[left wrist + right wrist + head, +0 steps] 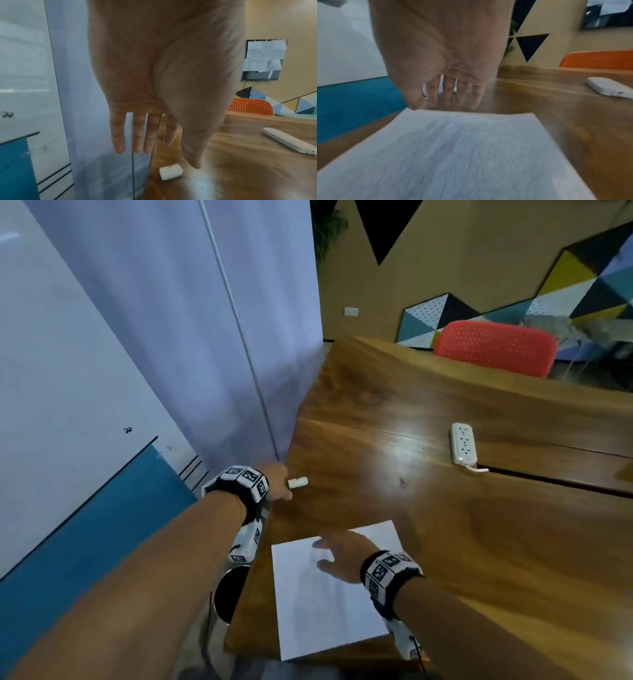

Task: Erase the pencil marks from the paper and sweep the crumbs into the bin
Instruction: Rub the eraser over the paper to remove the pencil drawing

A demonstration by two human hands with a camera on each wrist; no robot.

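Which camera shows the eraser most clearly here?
The left wrist view: the eraser lies large and unobstructed on the table, below the open left hand. The head view shows it small beside that hand; the right wrist view shows only a speck between fingers.

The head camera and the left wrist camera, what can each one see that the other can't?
Only the head view shows the white paper, the right hand open above it, and the bin beside the table's edge. Only the left wrist view shows the left hand's straight, spread fingers from the palm side, hovering above the eraser, plus papers pinned on the far wall. Both show the left hand, the white eraser, the wooden table, the power strip and the orange chair.
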